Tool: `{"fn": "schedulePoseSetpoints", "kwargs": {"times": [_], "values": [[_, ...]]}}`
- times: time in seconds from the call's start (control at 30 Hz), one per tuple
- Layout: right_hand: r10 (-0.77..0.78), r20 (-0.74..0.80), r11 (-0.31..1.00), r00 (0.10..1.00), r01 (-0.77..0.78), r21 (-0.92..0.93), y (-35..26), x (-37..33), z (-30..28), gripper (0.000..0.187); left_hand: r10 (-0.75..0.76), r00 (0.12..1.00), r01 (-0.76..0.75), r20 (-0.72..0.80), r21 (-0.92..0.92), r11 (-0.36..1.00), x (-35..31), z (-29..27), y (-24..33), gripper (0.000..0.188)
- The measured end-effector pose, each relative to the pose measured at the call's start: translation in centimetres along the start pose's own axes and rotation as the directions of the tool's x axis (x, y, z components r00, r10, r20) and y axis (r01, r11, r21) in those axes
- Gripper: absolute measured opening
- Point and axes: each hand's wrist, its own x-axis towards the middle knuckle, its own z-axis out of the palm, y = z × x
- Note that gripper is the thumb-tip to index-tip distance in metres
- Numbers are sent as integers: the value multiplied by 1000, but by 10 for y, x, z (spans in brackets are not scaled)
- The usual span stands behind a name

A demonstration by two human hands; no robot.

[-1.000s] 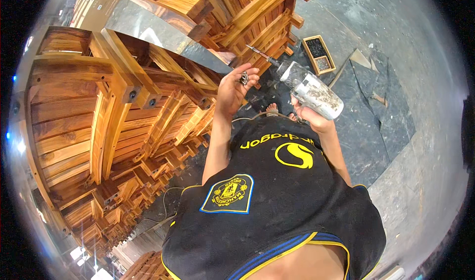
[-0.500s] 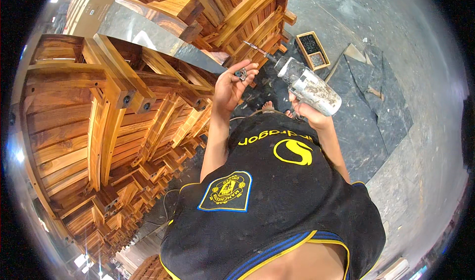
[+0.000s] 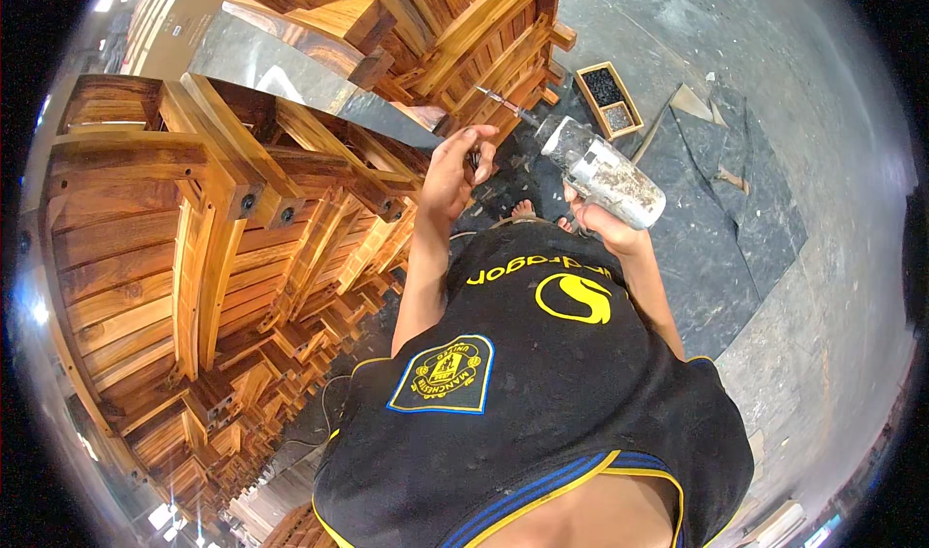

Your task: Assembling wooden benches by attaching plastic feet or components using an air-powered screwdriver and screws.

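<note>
My right hand (image 3: pixel 610 225) is wrapped round the handle of a dusty whitish power screwdriver (image 3: pixel 612 178). Its long thin bit (image 3: pixel 501 99) points up and left, apart from any wood. Beside the bit, my left hand (image 3: pixel 447 175) is raised with its fingers curled. Small dark metal pieces (image 3: pixel 473 159), which look like screws, show partly between those fingers; most of them are hidden. Slatted wooden furniture (image 3: pixel 126 228) with dark bolts in its legs stands to the left of my left arm. A second slatted wooden piece (image 3: pixel 474 40) lies just beyond both hands.
On the floor ahead to the right sits an open wooden box (image 3: pixel 628 95) with two compartments of small dark and greyish hardware. A creased dark mat (image 3: pixel 706 248) covers the floor at my right. Cardboard (image 3: pixel 184 30) stands at the far left. My bare feet (image 3: pixel 524 207) show below the hands.
My left hand has gone from palm up, with the metal pieces showing, to fingers curled over them. The screwdriver and right hand have hardly moved.
</note>
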Motion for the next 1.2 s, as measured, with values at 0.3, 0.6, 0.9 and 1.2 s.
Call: {"fn": "schedulePoseSetpoints", "kwargs": {"times": [0.3,0.6,0.9,1.2], "values": [[10,125,999,992,-3,-51,11,-4,-10,46,-4,987,-19,-159,-146,989,-8,23,24,34],[-84,214,888,973,171,-428,14,-5,-8,31,38,999,-41,-14,-398,916,-20,44,48,26],[-56,125,950,991,91,-300,0,1,9,33,50,998,-62,-47,-297,953,-21,48,55,29],[132,19,990,991,-131,-49,-16,2,21,37,92,993,-102,-81,-134,986,-14,47,59,25]]}}
